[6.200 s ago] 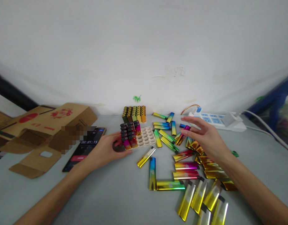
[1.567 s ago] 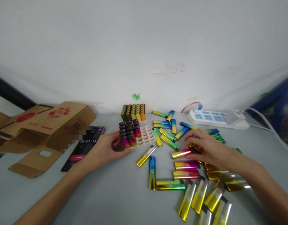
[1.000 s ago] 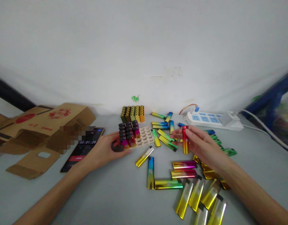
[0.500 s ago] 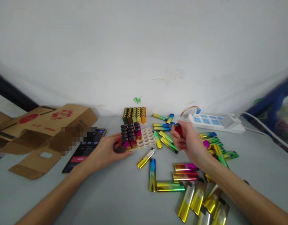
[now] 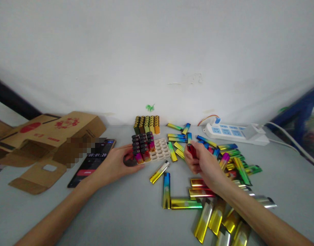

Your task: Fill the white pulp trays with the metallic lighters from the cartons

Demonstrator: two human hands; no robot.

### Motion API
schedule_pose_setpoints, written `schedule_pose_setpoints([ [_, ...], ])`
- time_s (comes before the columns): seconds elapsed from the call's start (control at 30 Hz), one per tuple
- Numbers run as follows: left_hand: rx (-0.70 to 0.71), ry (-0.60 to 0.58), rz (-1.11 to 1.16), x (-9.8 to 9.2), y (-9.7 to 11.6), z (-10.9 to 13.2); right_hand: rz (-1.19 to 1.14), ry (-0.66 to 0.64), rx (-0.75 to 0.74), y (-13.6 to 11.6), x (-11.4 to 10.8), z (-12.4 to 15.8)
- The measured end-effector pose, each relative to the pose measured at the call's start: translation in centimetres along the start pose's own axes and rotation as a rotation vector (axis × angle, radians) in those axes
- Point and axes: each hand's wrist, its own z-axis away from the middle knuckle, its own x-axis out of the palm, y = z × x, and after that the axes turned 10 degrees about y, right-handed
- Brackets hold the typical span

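Observation:
My left hand [image 5: 115, 164] rests on the table with its fingers against the near left side of a cream slotted tray [image 5: 160, 153]. Several lighters [image 5: 142, 147] stand upright in the tray's left half; its right slots are bare. My right hand [image 5: 203, 164] is closed round a red lighter [image 5: 191, 149], holding it just right of the tray above the table. Several loose metallic lighters [image 5: 185, 203] in gold, blue, green and pink lie scattered on the grey table around and under my right forearm.
A full block of gold and orange lighters [image 5: 146, 124] stands by the wall behind the tray. A phone [image 5: 92, 162] showing a timer lies left of my left hand, beside a flattened cardboard box [image 5: 46, 136]. A white power strip [image 5: 233, 133] with cables lies at the back right.
My right hand picked a red lighter out of the loose pile, turned it upright and carried it left toward the tray. My left hand has stayed at the tray.

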Motion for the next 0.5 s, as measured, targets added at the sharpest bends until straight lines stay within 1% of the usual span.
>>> schedule_pose_setpoints([
  [0.1, -0.003, 0.002, -0.014, 0.1, -0.1, 0.0, -0.023, -0.062, -0.019, -0.3, 0.1, -0.2],
  [0.17, -0.011, 0.011, -0.030, 0.1, -0.2, 0.0, -0.055, -0.111, -0.075, -0.7, 0.3, -0.4],
  [0.23, -0.012, 0.012, -0.024, 0.1, -0.2, 0.0, -0.065, -0.154, -0.165, -1.1, 0.5, -0.5],
  [0.3, -0.002, 0.001, -0.001, 0.1, -0.2, 0.0, 0.018, -0.197, -0.279, -1.5, 0.8, -0.7],
  [0.4, 0.008, -0.004, 0.018, 0.1, -0.1, 0.1, 0.220, -0.269, -0.443, -2.0, 1.4, -1.0],
  [0.5, 0.006, 0.016, 0.050, 0.1, -0.2, 0.2, 0.313, -0.277, -0.540, -2.3, 2.2, -1.6],
])
